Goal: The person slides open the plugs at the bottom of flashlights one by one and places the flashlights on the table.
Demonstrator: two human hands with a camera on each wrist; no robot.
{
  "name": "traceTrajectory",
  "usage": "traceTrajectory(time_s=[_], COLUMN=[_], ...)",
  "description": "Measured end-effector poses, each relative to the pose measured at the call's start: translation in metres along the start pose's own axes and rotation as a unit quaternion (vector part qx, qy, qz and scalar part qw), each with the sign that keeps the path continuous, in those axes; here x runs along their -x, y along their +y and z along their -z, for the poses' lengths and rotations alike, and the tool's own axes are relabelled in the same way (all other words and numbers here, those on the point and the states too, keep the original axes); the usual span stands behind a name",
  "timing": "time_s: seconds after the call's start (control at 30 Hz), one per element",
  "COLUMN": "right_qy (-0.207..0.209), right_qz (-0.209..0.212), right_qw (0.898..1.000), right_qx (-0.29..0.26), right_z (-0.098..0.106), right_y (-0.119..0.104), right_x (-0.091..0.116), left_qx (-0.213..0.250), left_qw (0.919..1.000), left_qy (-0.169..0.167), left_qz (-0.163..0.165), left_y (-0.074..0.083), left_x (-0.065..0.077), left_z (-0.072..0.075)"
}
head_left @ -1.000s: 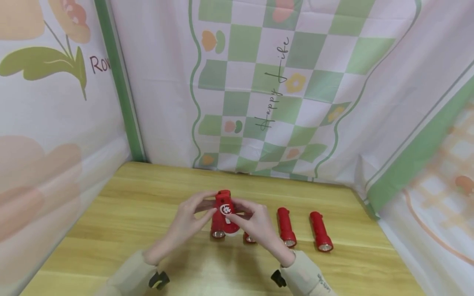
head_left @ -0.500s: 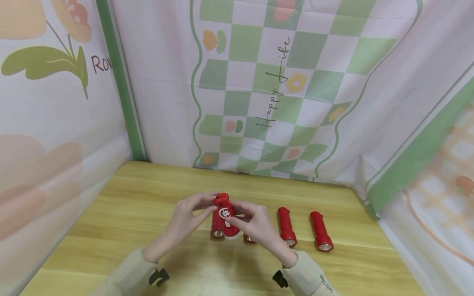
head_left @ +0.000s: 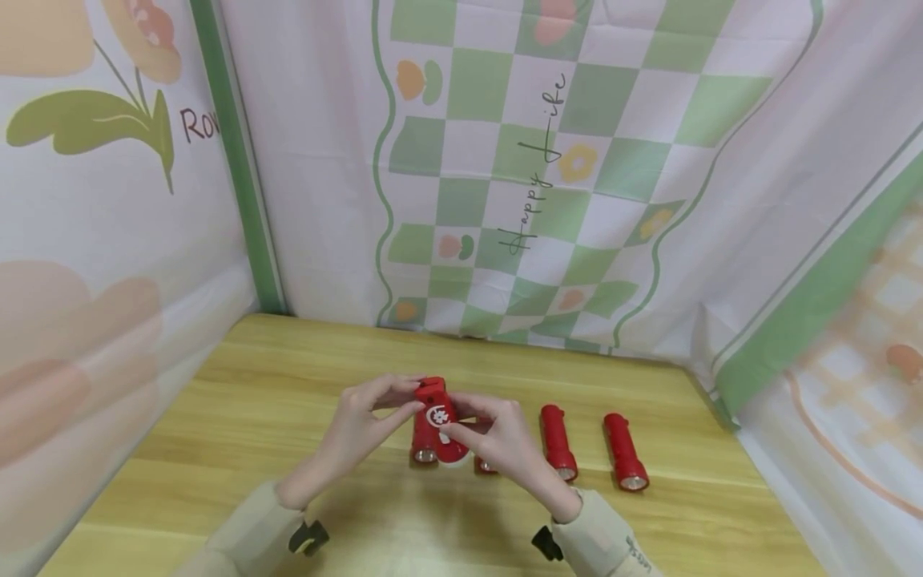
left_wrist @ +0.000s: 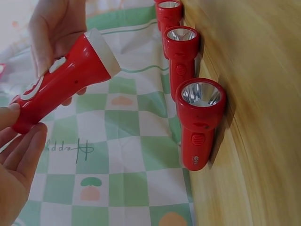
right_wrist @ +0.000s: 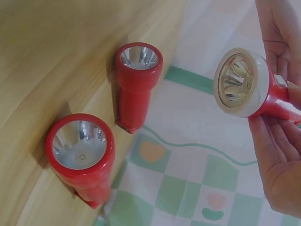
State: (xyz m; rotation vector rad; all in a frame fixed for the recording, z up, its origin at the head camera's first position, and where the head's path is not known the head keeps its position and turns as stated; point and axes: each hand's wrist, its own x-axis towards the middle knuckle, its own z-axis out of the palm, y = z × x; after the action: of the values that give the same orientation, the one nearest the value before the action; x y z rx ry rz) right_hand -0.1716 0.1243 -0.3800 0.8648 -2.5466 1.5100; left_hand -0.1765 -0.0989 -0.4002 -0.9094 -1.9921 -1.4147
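Note:
Both hands hold one red flashlight with a white head ring [head_left: 437, 417] above the table at its middle. Its tail points up and away in the head view, its lens end toward the person. My left hand [head_left: 371, 421] pinches the tail end between thumb and fingers. Nearer the head, my right hand [head_left: 493, 429] grips the body, with its thumb by the white switch. The left wrist view shows this flashlight [left_wrist: 68, 77] from the side, with white markings on its barrel. In the right wrist view its pale-rimmed lens [right_wrist: 236, 81] faces the camera.
Several all-red flashlights lie in a row on the wooden table [head_left: 252, 385], lenses toward the person. One [head_left: 424, 449] is partly behind the held one, another mostly behind the right hand. Two more [head_left: 558, 442] lie farther right. A printed curtain [head_left: 476, 200] stands behind the table.
The held flashlight has come slightly lower and tilted a little, with both hands staying on it. The flashlights on the table have not moved.

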Motion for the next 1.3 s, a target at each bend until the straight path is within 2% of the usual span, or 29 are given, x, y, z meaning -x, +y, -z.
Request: traceTrajectory(time_s=[0.2, 0.37, 0.63, 0.87, 1.3], right_qy=[-0.007, -0.009, -0.013, -0.017, -0.025], right_qz=[0.009, 0.003, -0.006, -0.015, -0.015], right_qw=[1.000, 1.000, 1.000, 1.000, 0.999], right_qx=[-0.015, -0.006, 0.001, 0.011, 0.019], right_z=[0.000, 0.002, 0.004, 0.005, 0.006], right_y=[-0.002, -0.005, -0.006, -0.010, -0.013], right_x=[-0.001, -0.002, -0.003, -0.004, -0.006], left_qx=[-0.001, 0.000, 0.031, 0.043, 0.070], left_qw=[1.0000, 0.9999, 0.9982, 0.9981, 0.9954], left_qy=[0.003, 0.011, 0.011, 0.019, 0.022], left_qz=[-0.004, -0.006, 0.049, 0.039, 0.061], left_y=[0.001, 0.001, 0.005, 0.004, 0.005], left_x=[-0.001, -0.003, -0.004, -0.004, -0.002], left_z=[0.000, 0.000, -0.001, -0.001, -0.001])
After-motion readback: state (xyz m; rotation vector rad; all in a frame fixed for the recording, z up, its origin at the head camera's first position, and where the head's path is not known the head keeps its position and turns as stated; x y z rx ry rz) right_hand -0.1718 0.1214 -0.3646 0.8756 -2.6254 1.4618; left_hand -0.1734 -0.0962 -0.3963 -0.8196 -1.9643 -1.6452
